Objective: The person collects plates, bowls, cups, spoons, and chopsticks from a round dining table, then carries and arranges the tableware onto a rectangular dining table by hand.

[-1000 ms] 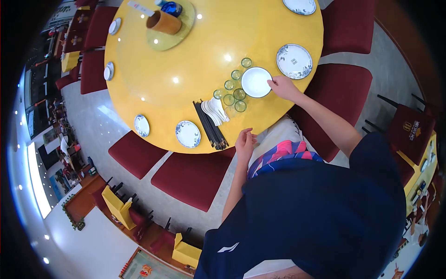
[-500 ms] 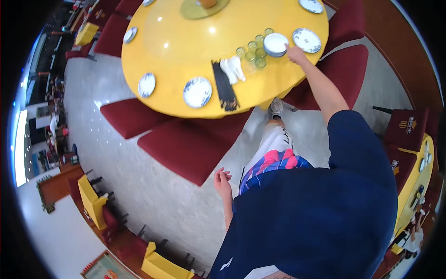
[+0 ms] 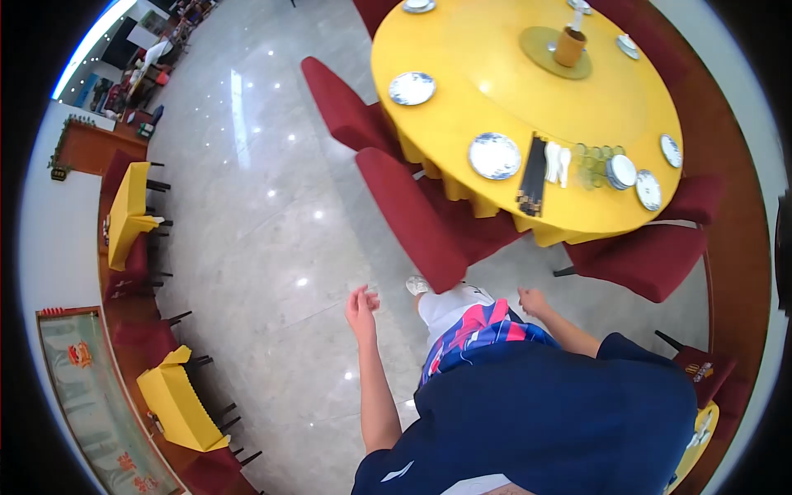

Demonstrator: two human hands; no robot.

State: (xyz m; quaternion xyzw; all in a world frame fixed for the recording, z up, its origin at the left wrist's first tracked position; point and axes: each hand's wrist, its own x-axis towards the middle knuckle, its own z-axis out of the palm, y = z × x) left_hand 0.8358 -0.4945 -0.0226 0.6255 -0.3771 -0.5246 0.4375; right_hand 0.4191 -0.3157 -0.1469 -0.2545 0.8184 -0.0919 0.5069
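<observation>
My left hand [image 3: 361, 310] hangs over the grey floor with loosely curled, slightly spread fingers and holds nothing. At my right side, near the shorts, my right hand [image 3: 533, 302] is closed, with nothing visible in it. Both are away from the round table with its yellow cloth [image 3: 462, 49]. On the table's near side lie black chopsticks [image 3: 533, 175] and white spoons [image 3: 558, 163]. Beside them stand several greenish glasses [image 3: 590, 165] and a stack of small white dishes [image 3: 621, 172]. Blue-patterned plates, such as one plate [image 3: 494, 156], sit around the rim.
A dark red chair [image 3: 412, 214] stands between me and the table, with another chair [image 3: 643, 260] to the right. A wooden holder [image 3: 570, 47] sits on the round centre stand. Yellow-covered tables [image 3: 177, 400] line the left wall. Grey tiled floor [image 3: 272, 247] stretches to the left.
My right hand has come away from the stack of dishes and drawn back to my side. My view has swung left, and the table now appears farther off. The stack stays on the table.
</observation>
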